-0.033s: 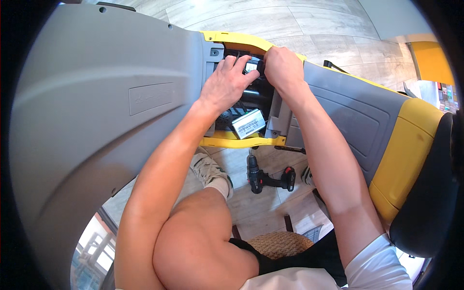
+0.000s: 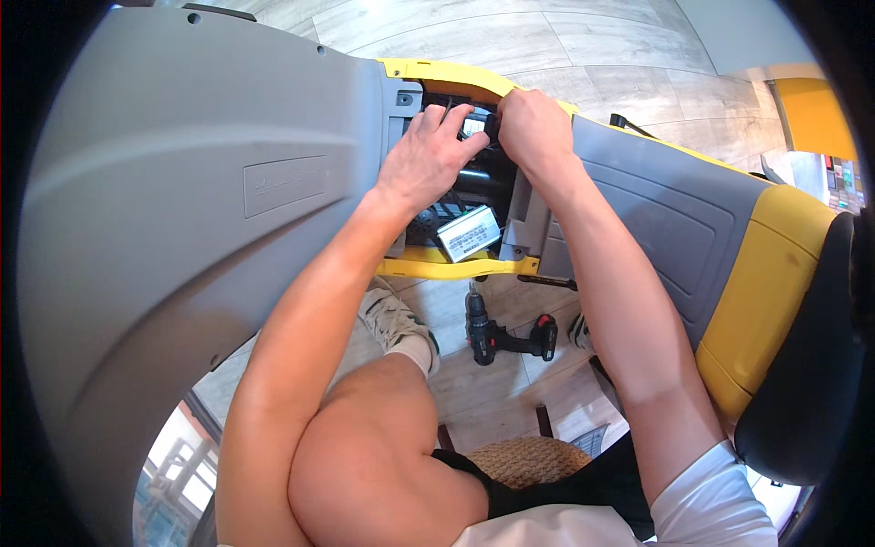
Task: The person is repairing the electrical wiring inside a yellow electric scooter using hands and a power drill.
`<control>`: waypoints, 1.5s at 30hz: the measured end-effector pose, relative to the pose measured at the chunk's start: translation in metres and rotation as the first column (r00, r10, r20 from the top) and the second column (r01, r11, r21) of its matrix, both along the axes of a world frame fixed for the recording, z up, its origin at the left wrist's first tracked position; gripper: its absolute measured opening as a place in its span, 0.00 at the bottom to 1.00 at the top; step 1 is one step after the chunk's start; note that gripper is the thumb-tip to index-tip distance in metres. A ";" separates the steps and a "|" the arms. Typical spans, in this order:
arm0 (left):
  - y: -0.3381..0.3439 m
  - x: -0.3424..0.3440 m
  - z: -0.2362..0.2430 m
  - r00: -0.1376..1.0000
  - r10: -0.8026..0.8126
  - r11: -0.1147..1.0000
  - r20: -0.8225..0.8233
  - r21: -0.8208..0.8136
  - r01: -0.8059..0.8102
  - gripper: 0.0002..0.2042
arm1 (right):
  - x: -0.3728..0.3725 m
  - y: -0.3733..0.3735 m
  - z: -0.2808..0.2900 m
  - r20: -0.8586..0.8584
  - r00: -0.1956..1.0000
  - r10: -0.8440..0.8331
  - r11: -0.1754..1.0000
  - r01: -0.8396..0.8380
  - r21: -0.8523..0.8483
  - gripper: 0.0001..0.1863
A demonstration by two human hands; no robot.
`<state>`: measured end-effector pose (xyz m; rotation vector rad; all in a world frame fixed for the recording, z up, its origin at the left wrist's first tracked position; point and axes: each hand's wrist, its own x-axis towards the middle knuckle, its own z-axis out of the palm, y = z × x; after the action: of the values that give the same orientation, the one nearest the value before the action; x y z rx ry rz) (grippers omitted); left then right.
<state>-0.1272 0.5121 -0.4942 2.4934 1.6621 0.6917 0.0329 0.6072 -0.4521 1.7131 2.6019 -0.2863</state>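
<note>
My left hand (image 2: 430,153) reaches over the far part of an open compartment (image 2: 521,211) in a grey and yellow vehicle-like body. Its fingers are bent and apart, beside thin black cables (image 2: 462,135). Close by on the right, my right hand (image 2: 536,128) is closed at the compartment's far right corner, against the yellow trim (image 2: 447,69). Whatever its fingers grip is hidden behind the knuckles. Nearer to me, a silver box-shaped module (image 2: 469,234) with a printed label lies tilted at the compartment's near side, with a cable running from it.
A smooth grey panel (image 2: 200,137) spans the left. To the right are a grey flat panel (image 2: 638,201), a yellow end piece (image 2: 766,292) and a black padded part (image 2: 802,365). A cordless drill (image 2: 492,337) lies on the wooden floor (image 2: 456,46) below, near my shoe (image 2: 392,314).
</note>
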 end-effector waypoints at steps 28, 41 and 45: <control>0.002 -0.001 0.000 1.000 0.009 0.998 0.007 -0.055 -0.008 0.13 | -0.002 0.004 0.001 0.080 0.996 0.043 0.999 -0.042 -0.017 0.09; 0.003 0.000 0.002 0.999 0.011 0.999 0.032 -0.043 -0.009 0.16 | -0.002 0.010 0.023 0.070 0.995 -0.072 0.981 0.083 -0.177 0.10; 0.004 0.000 0.000 1.000 0.007 0.998 0.024 -0.062 -0.006 0.15 | 0.025 -0.009 0.079 -0.092 0.990 -0.111 0.947 0.078 -0.312 0.11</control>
<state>-0.1271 0.5160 -0.4944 2.4292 1.6580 0.6572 0.0574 0.5982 -0.3733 1.7541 2.3837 -0.7639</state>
